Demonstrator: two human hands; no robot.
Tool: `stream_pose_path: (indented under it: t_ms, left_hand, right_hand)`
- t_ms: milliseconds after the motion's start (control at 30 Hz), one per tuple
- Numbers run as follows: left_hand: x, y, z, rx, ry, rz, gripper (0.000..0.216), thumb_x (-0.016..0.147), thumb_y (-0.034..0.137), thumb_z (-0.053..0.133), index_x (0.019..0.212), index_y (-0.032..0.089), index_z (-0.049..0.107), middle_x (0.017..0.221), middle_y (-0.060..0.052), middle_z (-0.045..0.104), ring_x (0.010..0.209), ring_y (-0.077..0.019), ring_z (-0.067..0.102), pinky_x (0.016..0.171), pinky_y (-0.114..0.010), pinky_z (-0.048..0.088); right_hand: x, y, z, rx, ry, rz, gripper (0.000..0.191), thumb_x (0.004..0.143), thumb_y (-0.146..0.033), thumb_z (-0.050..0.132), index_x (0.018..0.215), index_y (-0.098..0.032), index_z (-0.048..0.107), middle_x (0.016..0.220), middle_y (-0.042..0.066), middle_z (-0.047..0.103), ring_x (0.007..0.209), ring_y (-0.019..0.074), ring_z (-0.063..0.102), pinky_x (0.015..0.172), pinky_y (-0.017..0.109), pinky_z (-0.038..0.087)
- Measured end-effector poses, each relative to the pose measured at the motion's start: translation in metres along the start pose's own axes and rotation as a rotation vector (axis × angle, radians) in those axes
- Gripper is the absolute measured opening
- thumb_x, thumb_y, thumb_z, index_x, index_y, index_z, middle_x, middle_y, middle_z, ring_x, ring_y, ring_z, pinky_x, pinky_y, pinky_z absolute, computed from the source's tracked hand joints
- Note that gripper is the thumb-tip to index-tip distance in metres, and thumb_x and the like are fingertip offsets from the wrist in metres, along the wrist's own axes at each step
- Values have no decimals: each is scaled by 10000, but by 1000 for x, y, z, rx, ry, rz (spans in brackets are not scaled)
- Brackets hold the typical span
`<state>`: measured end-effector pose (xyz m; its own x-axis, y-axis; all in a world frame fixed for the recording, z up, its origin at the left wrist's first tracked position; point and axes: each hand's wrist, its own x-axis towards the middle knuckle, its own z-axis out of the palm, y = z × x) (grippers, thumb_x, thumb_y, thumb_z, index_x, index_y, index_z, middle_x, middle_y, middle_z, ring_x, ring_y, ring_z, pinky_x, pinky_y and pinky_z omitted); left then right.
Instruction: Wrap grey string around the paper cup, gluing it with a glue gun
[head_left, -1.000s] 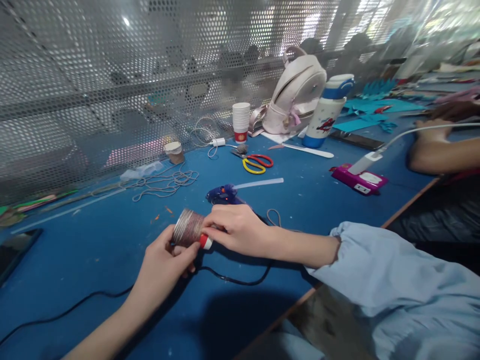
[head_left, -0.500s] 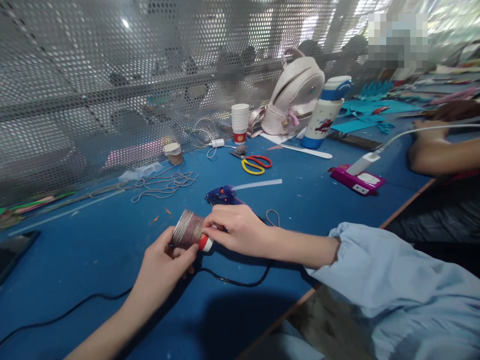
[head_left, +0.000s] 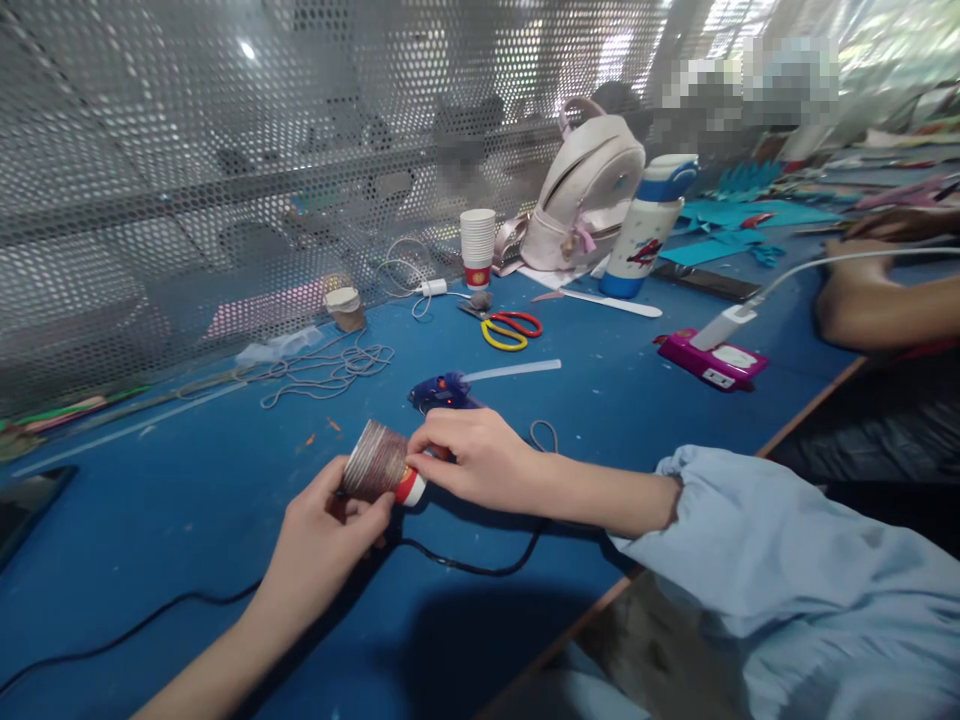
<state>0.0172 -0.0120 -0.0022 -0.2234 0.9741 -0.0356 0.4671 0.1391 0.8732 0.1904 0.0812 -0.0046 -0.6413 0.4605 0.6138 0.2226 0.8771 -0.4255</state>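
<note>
A paper cup (head_left: 412, 486) lies tilted on its side above the blue table, its body wound with grey and brownish cord (head_left: 377, 462). Part of its red and white surface shows uncovered at the right end. My left hand (head_left: 334, 520) is closed round the cup, thumb below and fingers behind. With thumb and forefinger pinched, my right hand (head_left: 480, 462) presses at the edge of the winding, on the cord; the fingertips hide most of that spot. A loop of grey cord shows beyond my right wrist. Just behind that hand lies a blue glue gun (head_left: 442, 390) with a clear stick.
Scissors (head_left: 510, 330), stacked paper cups (head_left: 478, 250), a bottle (head_left: 641, 235) and a backpack (head_left: 585, 190) stand or lie farther back. Tangled cord (head_left: 330, 370) lies left. A purple power strip (head_left: 712, 360) sits right, near another person's arm (head_left: 885, 300). A black cable (head_left: 465, 568) crosses in front.
Almost nothing differs. The view has shifted very slightly; both hands keep their places on the cup, and the right fingertips have barely moved.
</note>
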Motion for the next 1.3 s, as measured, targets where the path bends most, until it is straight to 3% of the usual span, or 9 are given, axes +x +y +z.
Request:
stream_pose_path:
  t_ms: [833,1300]
  left_hand:
    - [0,-16,-2,37,16,89,208,744,365,643,834,196,563,519,61,547,463,-123,519,462,-221,389]
    - [0,-13,-8,-40,-32,144,159,792,355,609,741,205,600,535,42,574,507,-137,530,530,-238,415]
  right_hand:
    - [2,-2,-3,29,-54,136,75,827,-135,606,782,-143,665,684,-6,592,598,82,477,577,202,350]
    - [3,-1,-2,94,-75,195,75,818,-136,608,767,-147,662,684,-13,589,614,82,479,608,210,368]
